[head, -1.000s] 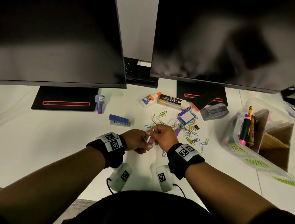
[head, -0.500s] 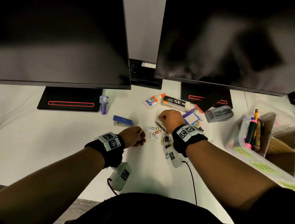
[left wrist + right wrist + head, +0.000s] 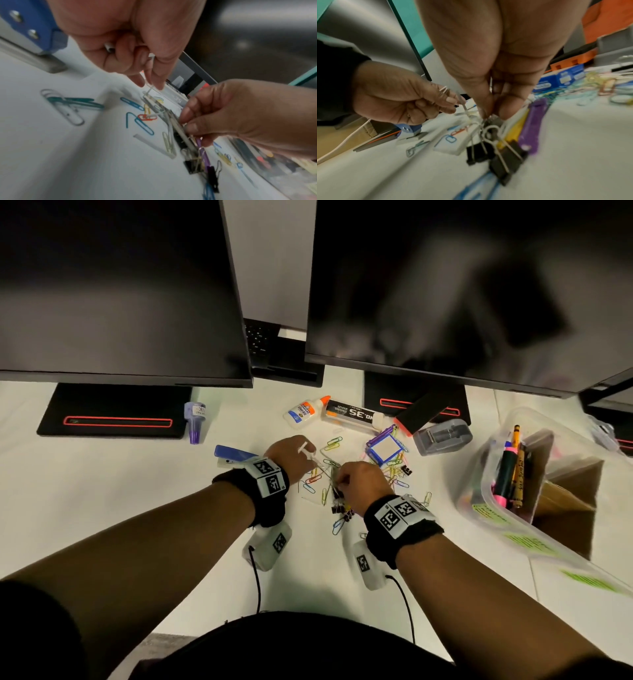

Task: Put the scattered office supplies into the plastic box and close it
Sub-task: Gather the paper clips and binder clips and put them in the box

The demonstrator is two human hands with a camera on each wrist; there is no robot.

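Both hands work the clip pile: left hand (image 3: 291, 455) pinches thin white sticks, right hand (image 3: 356, 484) pinches binder clips (image 3: 496, 155), gathering a bunch for the open plastic box (image 3: 513, 535) well right.

Black binder clips (image 3: 489, 152), blue stapler (image 3: 233, 455), multicoloured paper clips (image 3: 320, 481).
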